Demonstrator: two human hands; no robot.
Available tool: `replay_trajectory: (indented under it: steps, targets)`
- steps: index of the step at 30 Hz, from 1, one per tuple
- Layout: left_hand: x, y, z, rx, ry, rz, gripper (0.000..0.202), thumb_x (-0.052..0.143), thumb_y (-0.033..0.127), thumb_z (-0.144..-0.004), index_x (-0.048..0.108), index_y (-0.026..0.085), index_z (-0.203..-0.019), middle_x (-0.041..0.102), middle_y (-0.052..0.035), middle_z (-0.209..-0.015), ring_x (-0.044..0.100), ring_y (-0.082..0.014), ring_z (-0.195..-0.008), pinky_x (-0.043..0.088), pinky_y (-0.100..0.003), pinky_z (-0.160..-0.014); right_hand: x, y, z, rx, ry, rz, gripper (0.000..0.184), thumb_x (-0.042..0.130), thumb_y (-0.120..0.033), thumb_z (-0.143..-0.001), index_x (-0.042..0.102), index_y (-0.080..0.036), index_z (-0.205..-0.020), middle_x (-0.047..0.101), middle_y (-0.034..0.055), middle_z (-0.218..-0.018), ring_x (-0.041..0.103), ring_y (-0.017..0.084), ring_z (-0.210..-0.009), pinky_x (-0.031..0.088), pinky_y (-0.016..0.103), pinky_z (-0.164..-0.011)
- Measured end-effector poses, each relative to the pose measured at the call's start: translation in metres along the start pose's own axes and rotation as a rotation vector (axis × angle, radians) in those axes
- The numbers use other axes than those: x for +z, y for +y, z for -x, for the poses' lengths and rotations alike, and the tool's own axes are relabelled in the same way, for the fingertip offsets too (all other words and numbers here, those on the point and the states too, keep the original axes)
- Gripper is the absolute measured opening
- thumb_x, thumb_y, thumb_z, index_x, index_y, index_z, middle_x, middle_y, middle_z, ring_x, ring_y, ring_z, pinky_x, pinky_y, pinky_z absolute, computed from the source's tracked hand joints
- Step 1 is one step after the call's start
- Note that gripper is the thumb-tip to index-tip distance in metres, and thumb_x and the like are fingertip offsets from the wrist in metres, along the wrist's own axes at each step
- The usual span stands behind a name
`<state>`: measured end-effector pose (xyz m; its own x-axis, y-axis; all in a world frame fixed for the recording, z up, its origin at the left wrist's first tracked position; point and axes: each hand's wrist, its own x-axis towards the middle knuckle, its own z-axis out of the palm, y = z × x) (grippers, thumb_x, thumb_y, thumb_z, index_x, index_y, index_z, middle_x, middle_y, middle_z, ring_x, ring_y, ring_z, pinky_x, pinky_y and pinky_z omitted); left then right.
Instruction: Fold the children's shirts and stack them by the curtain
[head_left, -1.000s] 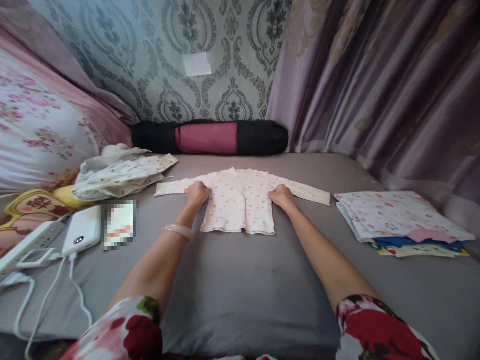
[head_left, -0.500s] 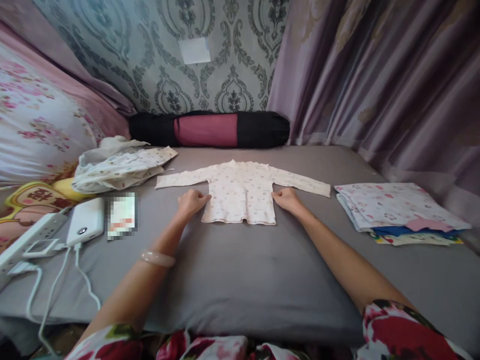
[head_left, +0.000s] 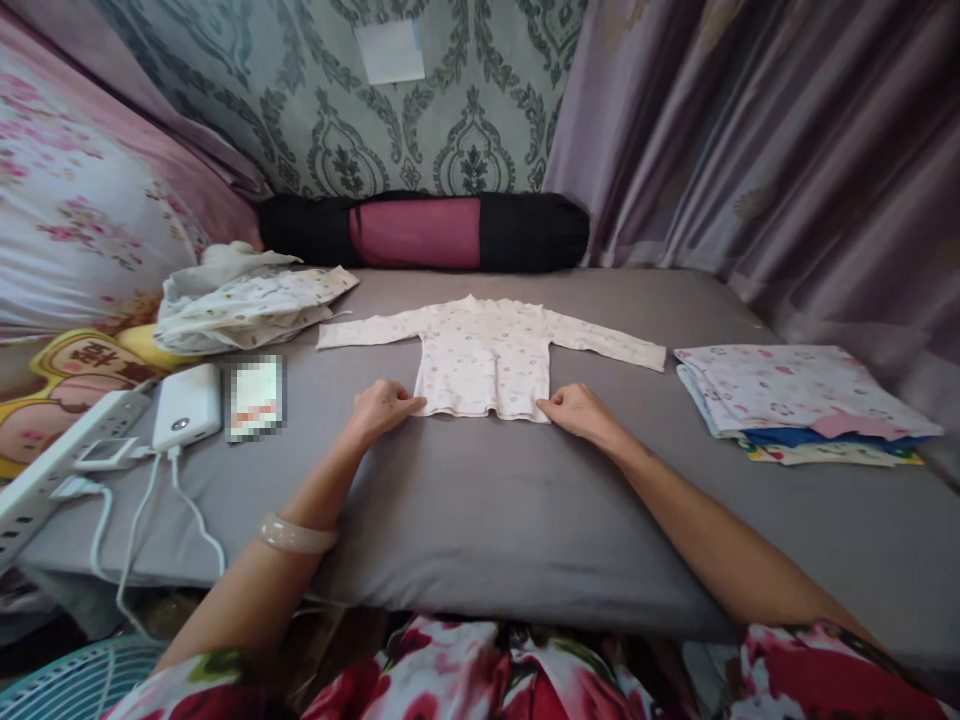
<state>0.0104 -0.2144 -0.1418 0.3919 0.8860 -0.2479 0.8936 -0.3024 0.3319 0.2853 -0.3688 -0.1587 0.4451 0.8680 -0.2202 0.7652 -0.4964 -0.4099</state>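
Observation:
A small white long-sleeved shirt [head_left: 486, 355] with a faint print lies flat on the grey sheet [head_left: 480, 500], both sleeves stretched out sideways and its hem toward me. At the hem's left corner, my left hand [head_left: 384, 405] pinches the fabric between thumb and fingers. My right hand [head_left: 577, 408] grips the right corner of the hem the same way. The fabric between the two hands lies nearly straight, with a small fold at the middle of the hem.
Folded clothes [head_left: 795, 390] are stacked at right; crumpled clothing [head_left: 247, 305] lies at left. Nearer on the left are a white power bank [head_left: 187, 405], a power strip [head_left: 71, 460] with cables and a blurred packet [head_left: 255, 398]. A black and red bolster [head_left: 416, 233] lies along the wall.
Both hands have slid down from the shirt's side edges to its bottom corners. The camera view has tipped slightly downward. The shirt stays spread flat.

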Motion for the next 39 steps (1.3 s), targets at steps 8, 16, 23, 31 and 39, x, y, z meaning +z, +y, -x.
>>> replay_trajectory:
  steps: [8,16,23,31,39]
  targets:
    - [-0.011,-0.022,-0.008,-0.023,-0.035,0.089,0.036,0.061,0.053,-0.068,0.069,0.018,-0.072,0.060,-0.0007,-0.057,0.059,-0.0193,-0.066,0.037,-0.024,-0.055,-0.015,0.022,-0.007,-0.021,-0.083,-0.016,0.031,0.053,-0.040,-0.075,0.055,-0.017,-0.054,0.035,-0.0047,-0.046,0.034,0.009,-0.045,0.021,0.024,-0.046]
    - [-0.012,-0.027,-0.017,0.015,-0.079,0.022,0.036,0.060,0.054,-0.069,0.069,0.019,-0.071,0.060,-0.0014,-0.058,0.059,-0.0201,-0.066,0.037,-0.025,-0.056,-0.016,0.025,-0.011,-0.048,-0.122,0.023,0.035,0.052,-0.039,-0.076,0.046,-0.019,-0.048,0.031,-0.0053,-0.045,0.033,0.009,-0.044,0.020,0.024,-0.046]
    - [-0.020,-0.012,-0.014,0.023,-0.061,-0.237,0.028,0.061,0.046,-0.077,0.070,0.020,-0.080,0.070,-0.0075,-0.083,0.062,-0.0278,-0.085,0.039,-0.035,-0.075,-0.030,0.018,-0.008,-0.054,-0.175,0.121,0.034,0.053,-0.039,-0.080,0.053,-0.018,-0.052,0.045,-0.0019,-0.047,0.044,0.011,-0.047,0.026,0.024,-0.048]
    - [0.014,0.056,-0.021,0.542,0.178,-0.202,0.028,0.044,0.033,-0.093,0.060,0.016,-0.108,0.065,-0.0130,-0.110,0.058,-0.0260,-0.107,0.042,-0.039,-0.093,-0.006,-0.041,-0.012,-0.352,0.144,0.218,0.036,0.031,-0.025,-0.097,0.062,-0.015,-0.112,0.062,0.0144,-0.120,0.055,0.022,-0.113,0.040,0.031,-0.094]
    - [0.071,0.067,-0.041,0.767,0.184,-0.180,0.051,0.024,0.037,-0.099,0.036,0.011,-0.142,0.036,-0.0177,-0.150,0.027,-0.0264,-0.142,0.023,-0.046,-0.115,0.039,-0.044,-0.024,-0.455,0.119,0.198,0.060,0.025,-0.038,-0.097,0.029,-0.006,-0.148,0.021,0.0160,-0.156,0.015,0.027,-0.145,0.009,0.045,-0.117]
